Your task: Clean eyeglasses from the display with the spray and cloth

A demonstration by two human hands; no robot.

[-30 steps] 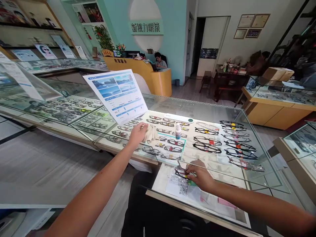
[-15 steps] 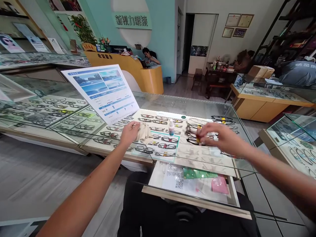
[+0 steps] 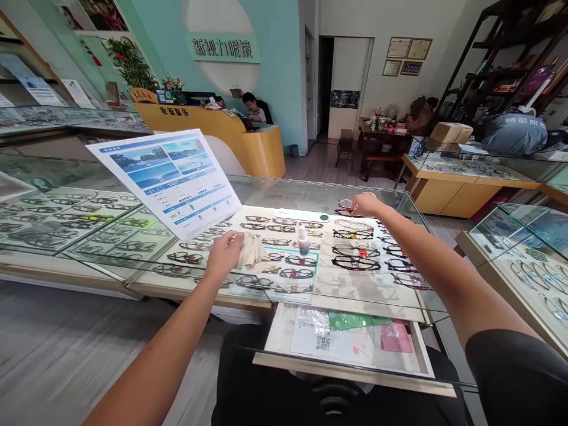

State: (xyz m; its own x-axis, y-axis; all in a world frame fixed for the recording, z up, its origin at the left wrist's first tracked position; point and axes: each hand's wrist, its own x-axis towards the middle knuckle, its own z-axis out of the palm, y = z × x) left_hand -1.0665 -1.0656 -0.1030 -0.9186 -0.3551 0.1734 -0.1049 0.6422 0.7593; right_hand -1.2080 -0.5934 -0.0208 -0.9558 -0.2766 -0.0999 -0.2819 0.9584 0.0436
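My left hand (image 3: 226, 255) is closed on a crumpled beige cloth (image 3: 252, 253) above the glass counter. Farther out, my right hand (image 3: 367, 205) has its fingers pinched at the edge of a pair of eyeglasses (image 3: 344, 208) at the far end of a column of frames. Nearer in that column lie dark-rimmed eyeglasses (image 3: 355, 264) with a red tag close by. Between my hands stands a small white spray bottle (image 3: 303, 242). Beside my left hand a printed sheet (image 3: 177, 183) with landscape pictures leans up at a slant.
An open drawer (image 3: 355, 387) in front of my lap holds papers, a green packet (image 3: 357, 320) and a pink packet (image 3: 396, 337). Rows of eyeglasses fill the glass cases to the left and right. Across the room a person (image 3: 256, 109) sits behind a yellow desk (image 3: 266, 155).
My right hand has moved away from the near frames to the far end of the column. My left hand stays on the cloth. The view has shifted slightly right.
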